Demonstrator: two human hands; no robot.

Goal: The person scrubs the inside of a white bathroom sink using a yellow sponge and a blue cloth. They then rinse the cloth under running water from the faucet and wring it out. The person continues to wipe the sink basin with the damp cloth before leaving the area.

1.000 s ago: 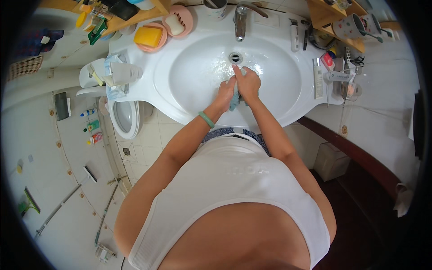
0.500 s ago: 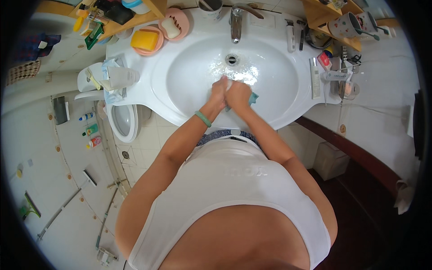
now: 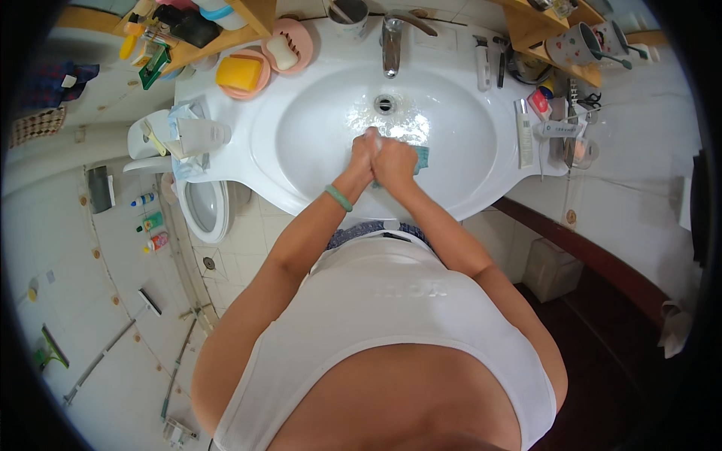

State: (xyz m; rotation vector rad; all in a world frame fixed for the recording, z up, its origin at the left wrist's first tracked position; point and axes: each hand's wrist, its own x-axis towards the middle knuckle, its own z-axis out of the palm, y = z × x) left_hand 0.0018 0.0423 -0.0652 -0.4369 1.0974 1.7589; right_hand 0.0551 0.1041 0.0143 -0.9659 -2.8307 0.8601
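Note:
Over the near part of the white washbasin [image 3: 301, 161], my two closed hands press against each other. My left hand [image 3: 362, 154], with a green bangle [image 3: 338, 198] at its wrist, grips one part of a teal cloth [image 3: 422, 158]. My right hand [image 3: 395, 160] is wrapped round another part of it. A corner of the cloth sticks out to the right of the right hand, and a bit hangs below. The rest is hidden in the fists. Whitish suds show between the hands.
A chrome faucet [image 3: 392, 46] rises behind the drain [image 3: 385, 104]. Two pink dishes hold a yellow block [image 3: 239, 73] and a white soap bar [image 3: 283, 52]. A plastic cup [image 3: 203, 135] stands at the left; a tube [image 3: 524, 135] lies at the right. Wooden shelves [image 3: 241, 34] overhang the back.
My fists have shifted slightly against each other, with the right one a little lower and further left. The cloth's protruding corner has changed shape and spread flatter.

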